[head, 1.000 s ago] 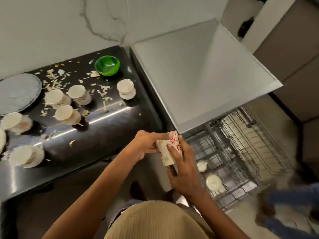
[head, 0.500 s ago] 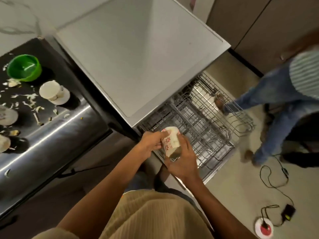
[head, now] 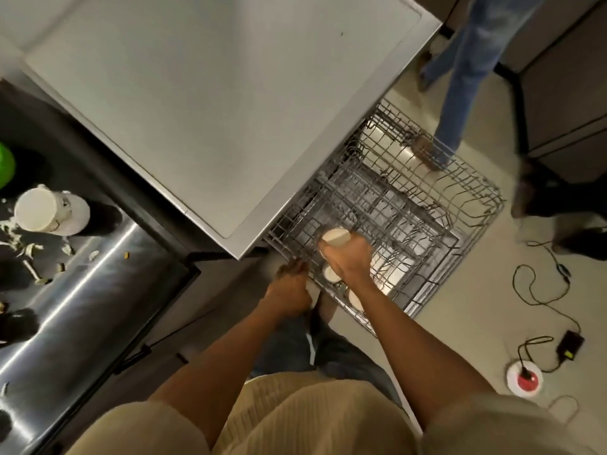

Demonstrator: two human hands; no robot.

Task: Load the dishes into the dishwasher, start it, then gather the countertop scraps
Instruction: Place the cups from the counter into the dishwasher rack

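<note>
Cream ceramic cup (head: 335, 237), gripped in the right hand (head: 348, 261), fingers wrapped round its wall. It sits over the near-left part of the grey wire dishwasher rack (head: 437, 224), which is pulled out over the floor. Pale round end faces up toward me, long axis near upright (rim or base, cannot tell); probably held that way to seat it among the wires. Left hand (head: 290, 284) is at the rack's near edge, fingers curled; it looks to be steadying the basket, though whether it grips the wire I cannot tell. Two more pale dishes (head: 330, 274) lie in the rack just beside the wrist. On the black countertop (head: 85, 290), a white cup on a saucer (head: 49, 211) waits among scraps (head: 29, 254).
</note>
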